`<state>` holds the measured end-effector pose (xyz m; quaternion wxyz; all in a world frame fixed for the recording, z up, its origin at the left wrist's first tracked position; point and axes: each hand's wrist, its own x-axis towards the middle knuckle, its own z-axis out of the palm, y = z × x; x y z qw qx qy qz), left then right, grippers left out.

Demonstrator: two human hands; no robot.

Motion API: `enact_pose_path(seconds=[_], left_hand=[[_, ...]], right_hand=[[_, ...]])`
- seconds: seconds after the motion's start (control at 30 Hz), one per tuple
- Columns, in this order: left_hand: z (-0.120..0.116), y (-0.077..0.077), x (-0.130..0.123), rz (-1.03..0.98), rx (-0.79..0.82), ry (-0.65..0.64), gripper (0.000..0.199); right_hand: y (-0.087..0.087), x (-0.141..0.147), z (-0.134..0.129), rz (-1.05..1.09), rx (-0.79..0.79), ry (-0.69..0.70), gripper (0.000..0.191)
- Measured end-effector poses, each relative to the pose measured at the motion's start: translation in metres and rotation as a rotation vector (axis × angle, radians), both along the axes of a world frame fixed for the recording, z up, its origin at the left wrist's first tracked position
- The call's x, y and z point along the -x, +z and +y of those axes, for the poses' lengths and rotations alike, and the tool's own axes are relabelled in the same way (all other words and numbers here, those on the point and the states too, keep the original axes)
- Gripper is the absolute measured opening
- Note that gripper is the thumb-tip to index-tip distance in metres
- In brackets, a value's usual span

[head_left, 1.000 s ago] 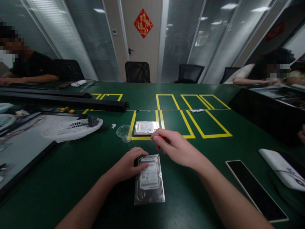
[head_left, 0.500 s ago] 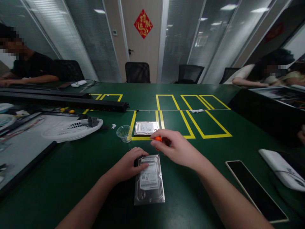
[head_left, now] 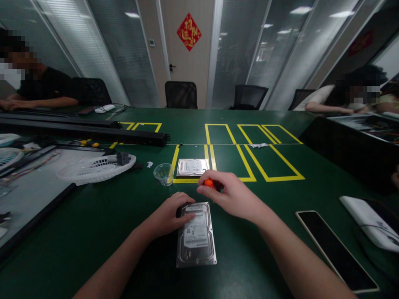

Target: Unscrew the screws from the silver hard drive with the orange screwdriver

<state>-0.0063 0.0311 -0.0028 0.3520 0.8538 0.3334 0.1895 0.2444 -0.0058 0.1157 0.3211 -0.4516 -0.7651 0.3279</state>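
Note:
A silver hard drive with a white label lies flat on the green table in front of me. My left hand grips its left far side, with the thumb on the label and the fingers over the edge. Above the drive's far right corner, my right hand pinches the orange handle of a small screwdriver. The fingers hide most of the tool, and I cannot see its tip. Just beyond my hands, a second hard drive lies within yellow tape lines, beside a clear plastic cup.
A phone and a white device lie at the right. On the left are a white racket-shaped part and long black bars. Two people sit at the far left and far right, and a large black case stands on the right.
The orange handle has turned and shows a rounder end between my right fingers. My left hand and the hard drive stay in place; the view has shifted slightly.

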Motion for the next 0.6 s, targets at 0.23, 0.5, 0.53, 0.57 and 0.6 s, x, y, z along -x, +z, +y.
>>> enact_pose_path(seconds=[0.23,0.5,0.53,0.57,0.6], left_hand=[[-0.0001,0.0006,-0.0002,-0.002,0.002,-0.001,0.027],[0.0005,-0.0007,-0.0004,-0.008,-0.003,-0.01,0.028],[0.0008,-0.0011,-0.0005,-0.01,-0.006,-0.01,0.028],[0.001,-0.0014,-0.0006,-0.012,-0.009,-0.008,0.029],[0.0012,-0.0015,-0.0006,-0.011,-0.006,-0.006,0.029]], right_hand=[[0.0029,0.0015,-0.0013,0.0,0.044,0.004,0.015],[0.0013,0.0017,-0.0007,-0.012,0.022,0.004,0.015],[0.0008,0.0018,-0.0009,-0.014,0.022,-0.003,0.016],[0.0002,0.0019,-0.001,-0.018,0.024,-0.011,0.017],[-0.0002,0.0019,-0.0012,-0.02,0.024,-0.02,0.017]])
